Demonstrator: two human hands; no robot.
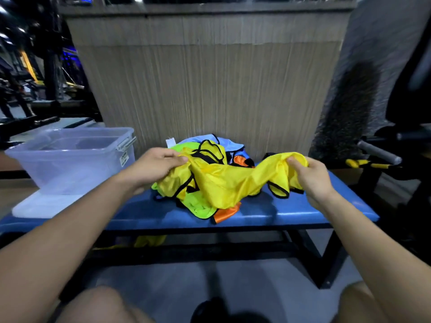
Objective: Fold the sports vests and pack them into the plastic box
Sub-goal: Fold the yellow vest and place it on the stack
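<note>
Head view, read from left to right. A clear, rectangular plastic storage box (70,159) stands at the far left of the blue padded bench (303,210), well to the left of the left hand; its inside is hard to read through the translucent walls, and a small label on its near corner is too blurred to make out. It rests on a flat white plastic lid (39,206), partly covered by the box. The left hand (154,166) pinches one bunched edge of a bright yellow sports vest with black trim (228,180) between thumb and curled fingers; the fingertips are buried in the cloth. The vest is held just above the bench and sags between the two hands. Behind and under it, beyond both hands, lies a loose pile of other vests (210,155): lime green, orange and pale blue pieces show, but how many garments lie there cannot be told, since the yellow cloth covers much of the heap. The right hand (312,178) grips the opposite edge of the yellow vest, its fingers curled round the fabric and mostly hidden behind it. Below the left hand, under the bench, a scrap of yellow fabric (149,241) shows, cut off by the bench edge. Behind the bench stands a ribbed tan panel (210,78). To the right of the right hand, dark gym equipment (384,155) is blurred.
</note>
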